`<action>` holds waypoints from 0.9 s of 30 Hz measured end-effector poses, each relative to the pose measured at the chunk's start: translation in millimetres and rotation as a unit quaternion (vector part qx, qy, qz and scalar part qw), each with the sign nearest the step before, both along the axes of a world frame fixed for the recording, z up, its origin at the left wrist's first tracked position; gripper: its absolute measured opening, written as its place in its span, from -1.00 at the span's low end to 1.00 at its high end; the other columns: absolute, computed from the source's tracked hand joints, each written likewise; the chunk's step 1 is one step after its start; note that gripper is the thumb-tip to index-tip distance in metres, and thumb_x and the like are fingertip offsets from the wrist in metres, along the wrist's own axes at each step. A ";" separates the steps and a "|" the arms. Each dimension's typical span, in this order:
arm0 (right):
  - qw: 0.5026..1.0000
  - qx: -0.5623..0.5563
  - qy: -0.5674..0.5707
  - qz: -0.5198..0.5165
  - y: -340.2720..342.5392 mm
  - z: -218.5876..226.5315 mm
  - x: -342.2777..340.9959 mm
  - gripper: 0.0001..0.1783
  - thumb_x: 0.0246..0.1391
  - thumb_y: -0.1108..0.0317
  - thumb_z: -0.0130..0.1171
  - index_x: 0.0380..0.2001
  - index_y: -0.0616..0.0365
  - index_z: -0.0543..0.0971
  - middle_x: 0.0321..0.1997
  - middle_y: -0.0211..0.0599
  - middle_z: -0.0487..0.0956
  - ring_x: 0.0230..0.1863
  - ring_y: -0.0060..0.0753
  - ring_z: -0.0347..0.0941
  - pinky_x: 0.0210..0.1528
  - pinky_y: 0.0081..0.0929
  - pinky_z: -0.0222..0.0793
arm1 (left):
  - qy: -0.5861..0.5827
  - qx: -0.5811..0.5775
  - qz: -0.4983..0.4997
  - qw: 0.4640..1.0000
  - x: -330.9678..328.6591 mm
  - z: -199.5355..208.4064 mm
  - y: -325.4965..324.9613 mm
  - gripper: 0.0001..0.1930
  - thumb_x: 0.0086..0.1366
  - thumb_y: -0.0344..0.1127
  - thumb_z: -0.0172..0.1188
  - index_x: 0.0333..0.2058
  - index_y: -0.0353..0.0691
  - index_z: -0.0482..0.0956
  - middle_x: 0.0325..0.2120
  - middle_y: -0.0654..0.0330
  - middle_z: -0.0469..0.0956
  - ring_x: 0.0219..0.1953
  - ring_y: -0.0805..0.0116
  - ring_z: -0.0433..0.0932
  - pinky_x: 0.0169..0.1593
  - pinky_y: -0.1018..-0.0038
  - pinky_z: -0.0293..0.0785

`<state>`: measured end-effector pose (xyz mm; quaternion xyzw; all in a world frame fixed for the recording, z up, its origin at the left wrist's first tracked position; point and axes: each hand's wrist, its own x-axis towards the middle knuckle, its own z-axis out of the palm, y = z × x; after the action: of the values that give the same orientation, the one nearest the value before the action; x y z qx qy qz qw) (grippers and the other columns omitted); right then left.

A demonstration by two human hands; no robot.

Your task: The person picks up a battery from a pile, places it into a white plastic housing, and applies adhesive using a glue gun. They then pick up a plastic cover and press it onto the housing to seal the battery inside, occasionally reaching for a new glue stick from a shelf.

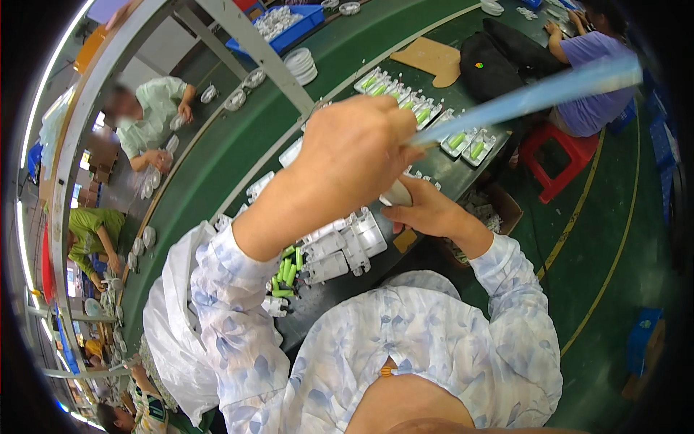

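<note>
Raised over the bench, my left hand [361,145] is closed in a fist around the near end of a long pale-blue strip [535,101], which slants up to the right and is smeared by motion. Just below it, my right hand [430,210] grips a rounded white plastic part [395,194], its fingers partly hidden behind the left hand. The two hands nearly meet. Beneath them on the dark bench lie white plastic housings [332,257]. A small pile of green cylindrical cells [288,271] sits at their left.
Farther along the bench are rows of white housings with green cells [405,98], cardboard [430,59] and black cloth [499,54]. A white bag [177,318] stands left of my arm, near a metal post [256,54]. A co-worker in purple [596,79] sits beside a red stool [560,159]; others work leftward.
</note>
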<state>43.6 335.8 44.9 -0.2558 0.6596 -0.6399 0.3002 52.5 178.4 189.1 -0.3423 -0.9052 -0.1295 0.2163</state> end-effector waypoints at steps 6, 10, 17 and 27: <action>0.999 0.024 -0.040 -0.013 -2.9 0.6 -0.7 -0.63 0.12 0.37 0.22 -0.03 0.27 0.45 -0.42 -0.37 0.53 -0.52 -0.57 0.50 -0.47 -0.58 0.39 | 0.087 -0.005 -0.006 0.996 3.3 -21.8 -10.1 -0.77 -0.02 -0.34 0.42 -0.58 -0.21 0.49 -0.63 0.19 0.39 -0.51 0.12 0.48 -0.48 0.25 0.39; 0.998 0.032 -0.050 -0.014 -7.2 4.3 -4.2 -0.63 0.11 0.36 0.23 -0.05 0.28 0.45 -0.40 -0.34 0.54 -0.53 -0.57 0.49 -0.49 -0.57 0.39 | 0.032 -0.014 0.058 0.998 -3.0 -22.3 -20.7 -0.81 0.00 -0.34 0.43 -0.44 -0.22 0.59 -0.56 0.19 0.46 -0.46 0.14 0.50 -0.43 0.29 0.41; 0.996 -0.012 -0.079 -0.038 33.5 -3.2 -5.6 -0.55 0.12 0.40 0.19 0.08 0.26 0.43 -0.38 -0.39 0.52 -0.54 -0.56 0.48 -0.49 -0.59 0.38 | -0.143 0.307 0.135 0.931 31.3 -55.6 -111.7 -0.85 0.25 -0.45 0.27 -0.21 -0.35 0.61 -0.44 0.34 0.54 -0.43 0.62 0.44 -0.35 0.64 0.37; 0.995 -0.021 -0.035 -0.091 78.1 -3.6 -14.4 -0.30 0.06 0.20 0.24 0.17 0.43 0.34 0.18 0.00 0.49 -0.53 -0.60 0.42 -0.51 -0.63 0.35 | -0.182 0.093 0.416 0.886 76.6 -179.0 -158.1 -0.67 0.17 -0.06 0.29 -0.46 -0.26 0.66 -0.49 0.03 0.63 -0.46 0.03 0.61 -0.39 0.25 0.50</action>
<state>29.1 413.9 41.4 -0.1784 0.6560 -0.6865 0.2581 129.1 20.3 10.1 0.1167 -0.9719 -0.1709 0.1121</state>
